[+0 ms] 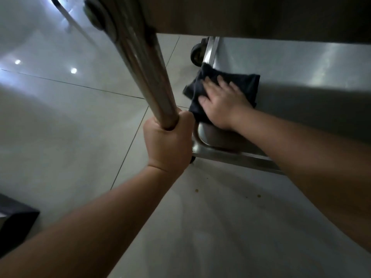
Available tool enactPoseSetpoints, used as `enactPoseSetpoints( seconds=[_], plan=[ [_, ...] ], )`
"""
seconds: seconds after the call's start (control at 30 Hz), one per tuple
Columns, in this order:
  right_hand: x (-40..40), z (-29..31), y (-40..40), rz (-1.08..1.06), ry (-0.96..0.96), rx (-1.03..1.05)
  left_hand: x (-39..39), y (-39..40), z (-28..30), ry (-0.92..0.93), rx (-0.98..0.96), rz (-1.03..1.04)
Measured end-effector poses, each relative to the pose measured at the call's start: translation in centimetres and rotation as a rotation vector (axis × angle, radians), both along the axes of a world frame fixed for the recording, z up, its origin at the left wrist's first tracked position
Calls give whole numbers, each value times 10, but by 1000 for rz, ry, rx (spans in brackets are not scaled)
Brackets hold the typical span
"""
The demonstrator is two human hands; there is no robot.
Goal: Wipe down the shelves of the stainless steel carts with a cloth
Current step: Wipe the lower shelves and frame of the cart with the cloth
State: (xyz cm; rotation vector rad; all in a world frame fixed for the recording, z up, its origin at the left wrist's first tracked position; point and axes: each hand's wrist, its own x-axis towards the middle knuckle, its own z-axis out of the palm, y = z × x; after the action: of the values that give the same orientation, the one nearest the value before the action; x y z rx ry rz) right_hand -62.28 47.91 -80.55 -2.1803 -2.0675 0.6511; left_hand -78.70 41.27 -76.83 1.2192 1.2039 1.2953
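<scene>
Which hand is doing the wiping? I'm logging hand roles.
The right hand: it presses flat, fingers spread, on the dark cloth on the lower shelf. The left hand only grips the cart's upright post.

Lower shelf (pixel 301 63) of the cart: brushed stainless steel with a raised rim along its left and near edges. A dark cloth (pixel 202 87) lies crumpled on the shelf at its left rim, overhanging it slightly. The cart stands on a pale tiled floor (pixel 80 121) with thin grout lines; one dark caster (pixel 196 54) shows at the far left corner. A few small brown specks lie on the near floor tiles.
</scene>
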Motion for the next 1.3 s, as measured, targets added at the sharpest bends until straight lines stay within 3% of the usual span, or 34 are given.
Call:
enactPoseSetpoints(
  seconds=[0.2, 0.4, 0.47, 0.6, 0.7, 0.77, 0.97, 1.13, 1.3],
  plan=[
    [8, 1, -116, 407, 34, 20, 1, 1, -2, -4, 37, 13],
    [67, 5, -122, 669, -60, -61, -1, 0, -3, -5, 45, -17],
    [72, -2, -99, 561, -84, -45, 1, 1, -2, -8, 32, -12],
    [47, -6, -18, 54, -100, 6, 5, 3, 2, -27, 9, 16],
    [12, -3, 32, -152, -67, -14, 4, 2, 4, -10, -5, -5],
    [-10, -2, 38, -137, -64, -22, 3, 2, 4, -18, -27, -5],
    [-35, -3, -44, 246, 25, 22, 0, 3, 6, -3, -41, 13],
    [-21, -7, -90, 215, 20, 52, -2, 0, 8, 53, -79, 23],
    [33, -12, -129, 246, -50, 65, -7, -4, 5, 319, -63, 82]
  ],
)
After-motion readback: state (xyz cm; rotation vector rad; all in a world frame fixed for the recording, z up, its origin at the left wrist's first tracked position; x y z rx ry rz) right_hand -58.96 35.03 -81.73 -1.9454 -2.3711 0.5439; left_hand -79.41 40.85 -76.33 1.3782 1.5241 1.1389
